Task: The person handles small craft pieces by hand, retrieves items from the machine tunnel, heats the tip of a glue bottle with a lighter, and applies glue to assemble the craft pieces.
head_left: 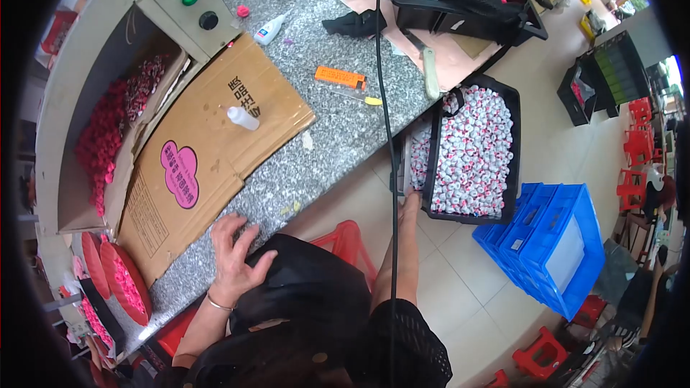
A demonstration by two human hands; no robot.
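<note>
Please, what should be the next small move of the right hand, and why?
Perhaps the right hand should pick up some white-and-pink pieces: it is down beside the black crate full of them, and the left hand, near the counter edge, holds nothing visible.
</note>
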